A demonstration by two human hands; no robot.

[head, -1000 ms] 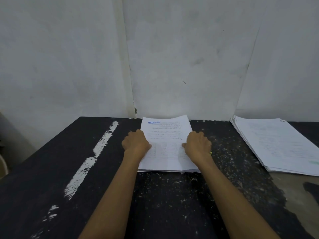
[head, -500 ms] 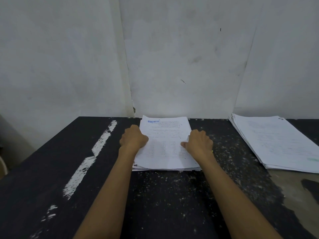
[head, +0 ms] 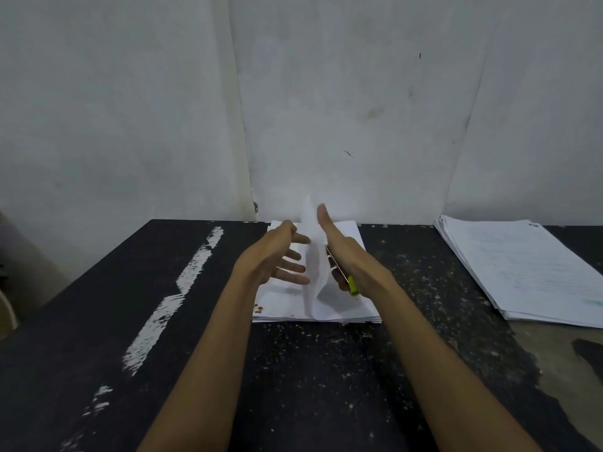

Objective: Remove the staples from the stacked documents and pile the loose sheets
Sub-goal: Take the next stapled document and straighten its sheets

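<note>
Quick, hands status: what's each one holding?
Left hand: open, fingers spread by the raised sheet.
Right hand: gripping a yellow-ended tool.

The only camera rides on my head, facing forward and down over the dark table (head: 98, 305) toward the wall (head: 359, 93). It sits close above my forearms (head: 212, 353).

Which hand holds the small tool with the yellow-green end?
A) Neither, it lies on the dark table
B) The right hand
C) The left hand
B: the right hand grips the tool, whose yellow-green end pokes out below the palm, while the left hand has straight, spread fingers beside the raised sheet.
</note>
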